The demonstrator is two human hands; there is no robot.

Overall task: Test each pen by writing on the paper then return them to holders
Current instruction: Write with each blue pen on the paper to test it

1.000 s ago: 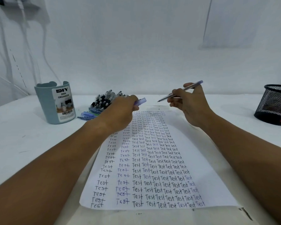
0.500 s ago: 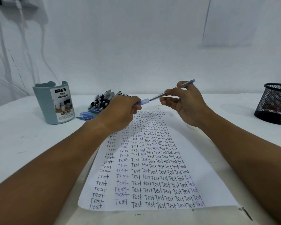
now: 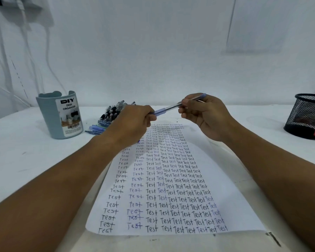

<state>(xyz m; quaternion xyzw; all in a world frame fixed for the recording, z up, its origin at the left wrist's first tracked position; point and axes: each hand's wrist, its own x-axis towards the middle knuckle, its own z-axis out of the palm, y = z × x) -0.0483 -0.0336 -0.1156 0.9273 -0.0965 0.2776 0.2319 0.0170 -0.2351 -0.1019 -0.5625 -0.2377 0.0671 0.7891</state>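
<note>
Since a moment ago the pen's tip has gone into the cap, which the two hands were holding apart before; the hands have closed toward each other above the far end of the paper. The left hand has its fingers curled in a pinching grip round the pale purple cap. The right hand holds the clear barrel in a fingertip grip, the purple tail end sticking up past the knuckles. The pen slants from lower left to upper right, held in the air above the sheet and not touching it.

The sheet lies on the white table and is filled with columns of the handwritten word "Test". Just behind the left hand lies a heap of pens, black-capped ones at the back and blue ones nearer. Left of that heap stands a grey-blue desk organizer, upright, labelled "DIY DESK ORGANIZER". At the far right edge stands a black mesh holder, well apart from the hands.
</note>
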